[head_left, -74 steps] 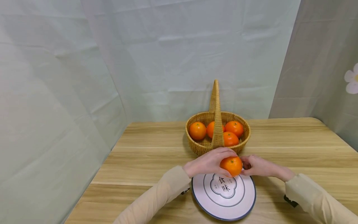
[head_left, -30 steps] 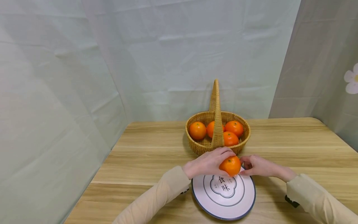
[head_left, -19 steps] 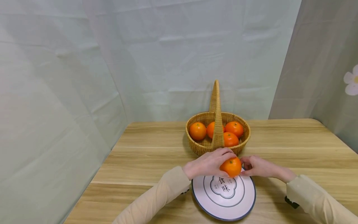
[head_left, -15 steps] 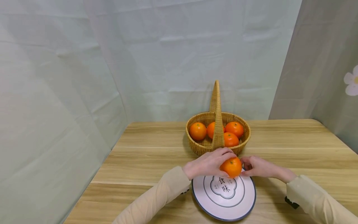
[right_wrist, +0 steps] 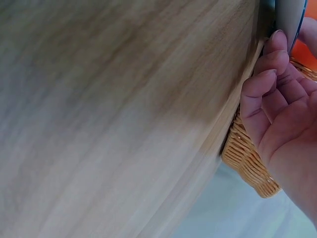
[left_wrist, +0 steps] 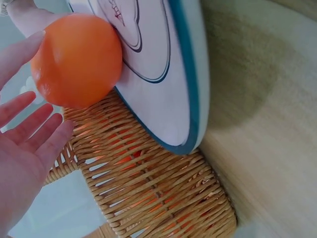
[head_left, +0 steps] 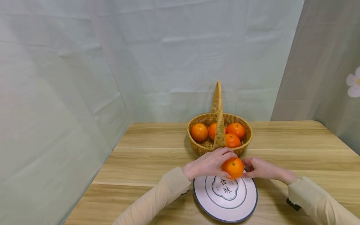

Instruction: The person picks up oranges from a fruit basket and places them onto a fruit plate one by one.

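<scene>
An orange (head_left: pixel 233 168) sits at the far side of a white, blue-rimmed plate (head_left: pixel 225 211). My left hand (head_left: pixel 211 162) comes in from the left, thumb before the fruit and forefinger reaching over its back. In the left wrist view the left hand (left_wrist: pixel 22 153) has its fingers spread and nearly straight beside the orange (left_wrist: pixel 79 62), thumb tip overlapping its edge. My right hand (head_left: pixel 260 168) holds the plate's far right rim; the right wrist view shows curled fingers (right_wrist: pixel 260 89) under the plate (right_wrist: pixel 287 20) and the thumb above it.
Just behind the plate stands a wicker basket (head_left: pixel 194 145) with a tall arched handle (head_left: pixel 220 125) and several oranges (head_left: pixel 199 132) in it. Everything rests on a wooden table (head_left: pixel 140 162), with pale cloth (head_left: pixel 180 62) hanging at the back and sides.
The orange has shifted a few pixels back and forth between the hands. Both hands and the plate stay nearly where they were; the basket stands unchanged.
</scene>
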{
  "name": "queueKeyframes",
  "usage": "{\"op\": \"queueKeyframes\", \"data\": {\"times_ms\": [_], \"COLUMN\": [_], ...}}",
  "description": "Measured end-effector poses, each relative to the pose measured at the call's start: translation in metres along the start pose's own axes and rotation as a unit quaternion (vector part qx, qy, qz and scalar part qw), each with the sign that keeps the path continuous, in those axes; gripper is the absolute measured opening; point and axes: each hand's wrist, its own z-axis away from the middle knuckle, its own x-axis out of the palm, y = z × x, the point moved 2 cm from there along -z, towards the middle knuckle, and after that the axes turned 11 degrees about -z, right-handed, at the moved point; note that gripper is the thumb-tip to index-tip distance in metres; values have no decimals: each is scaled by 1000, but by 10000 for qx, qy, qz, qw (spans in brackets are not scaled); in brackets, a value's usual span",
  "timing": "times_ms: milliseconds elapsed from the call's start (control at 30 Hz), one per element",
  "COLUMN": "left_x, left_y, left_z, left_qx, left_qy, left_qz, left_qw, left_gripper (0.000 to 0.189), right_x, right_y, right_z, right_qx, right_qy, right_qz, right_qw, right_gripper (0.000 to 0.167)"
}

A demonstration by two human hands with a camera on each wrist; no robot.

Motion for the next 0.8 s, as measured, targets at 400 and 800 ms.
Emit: {"op": "queueKeyframes", "data": {"times_ms": [400,800], "left_x": [-12,-29], "left_y": [-1,-7], "left_z": [3,10], "left_qx": [262,774], "left_qy": [368,1242], "left_qz": [-132,17], "left_qw": [9989,9892], "left_gripper": [52,42], "right_x": [1,0], "right_y": [-2,-4], "right_z": [0,0], "right_qx": [12,-142], "right_qy": [1,-22], "right_qz": [-64,-100], "right_qw": [10000,9998], "right_gripper": [26,26]}}
